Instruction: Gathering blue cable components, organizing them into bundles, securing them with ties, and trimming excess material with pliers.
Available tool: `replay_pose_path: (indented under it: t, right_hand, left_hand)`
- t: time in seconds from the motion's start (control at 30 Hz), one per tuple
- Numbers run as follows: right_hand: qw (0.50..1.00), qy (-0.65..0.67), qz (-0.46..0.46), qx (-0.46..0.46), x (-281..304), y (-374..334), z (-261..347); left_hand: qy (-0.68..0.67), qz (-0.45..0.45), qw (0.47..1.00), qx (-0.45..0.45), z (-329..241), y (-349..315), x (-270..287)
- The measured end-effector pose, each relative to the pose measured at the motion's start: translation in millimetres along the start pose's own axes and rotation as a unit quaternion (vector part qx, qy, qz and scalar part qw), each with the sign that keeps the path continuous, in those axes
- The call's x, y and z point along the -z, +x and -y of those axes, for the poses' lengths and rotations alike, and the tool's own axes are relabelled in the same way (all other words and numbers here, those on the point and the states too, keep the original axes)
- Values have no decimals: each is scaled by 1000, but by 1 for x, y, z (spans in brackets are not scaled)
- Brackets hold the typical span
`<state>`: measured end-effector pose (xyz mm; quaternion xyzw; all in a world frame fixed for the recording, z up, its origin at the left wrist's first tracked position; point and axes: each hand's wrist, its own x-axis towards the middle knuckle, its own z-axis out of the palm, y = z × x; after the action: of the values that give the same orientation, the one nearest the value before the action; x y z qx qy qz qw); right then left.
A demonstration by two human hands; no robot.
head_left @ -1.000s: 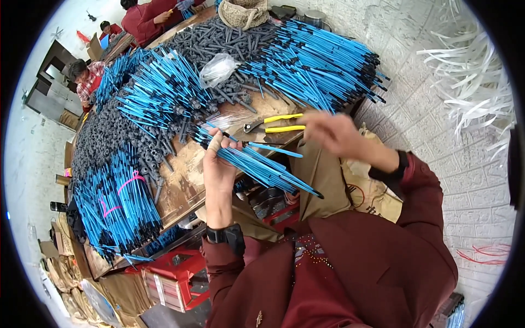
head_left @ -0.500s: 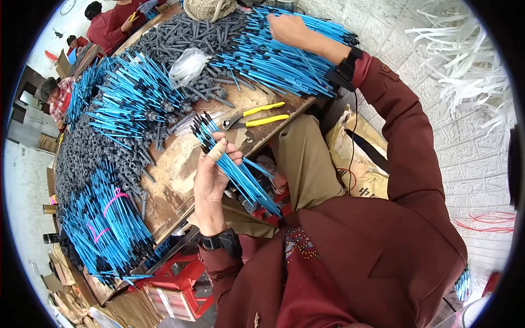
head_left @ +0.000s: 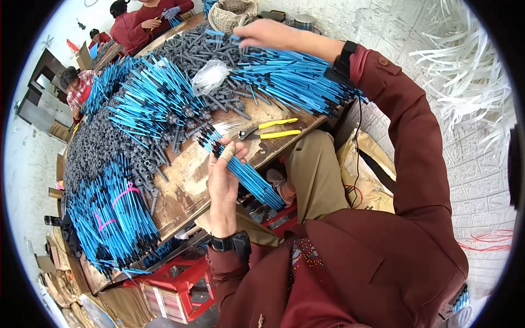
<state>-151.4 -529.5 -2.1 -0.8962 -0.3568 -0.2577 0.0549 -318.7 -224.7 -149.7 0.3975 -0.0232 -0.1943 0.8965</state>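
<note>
A bundle of thin blue rods with black ends (head_left: 257,185) is gripped in my left hand (head_left: 223,175), just off the table's near edge. Tape or a bandage wraps a finger of that hand. My right hand (head_left: 265,34) is raised over the far side of the table, its fingers pinched. A smeared blue rod (head_left: 215,36) shows at those fingertips. Below this hand lies a wide pile of similar blue rods (head_left: 298,76). Pliers with yellow handles (head_left: 279,128) rest on the wooden tabletop (head_left: 183,188) between the bundle and that pile.
Grey ribbed plastic parts (head_left: 93,150) are heaped over the table. Other blue rods (head_left: 158,95) lie on them, and a pink-tied batch (head_left: 117,210) sits at the left. A clear plastic bag (head_left: 210,76) and a woven basket (head_left: 232,16) stand farther back. Several people (head_left: 131,27) work beyond.
My right hand has lifted from the rod pile and moved left, with a blue rod at its fingertips. The bundle in my left hand looks more tightly gathered. The view has shifted slightly.
</note>
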Motion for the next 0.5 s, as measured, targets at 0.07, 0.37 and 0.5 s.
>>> replay_pose_path:
  t: [0.07, 0.37, 0.5]
  right_hand:
    - [999, 17, 20, 40, -13, -1, 24]
    - [993, -25, 11, -113, -5, -11, -7]
    - [985, -51, -41, -157, 0, -17, -15]
  left_hand:
    - [12, -15, 1000, -1, 2, 0, -8]
    - [-7, -23, 1000, -7, -3, -10, -4]
    - [7, -28, 1000, -10, -3, -6, -4]
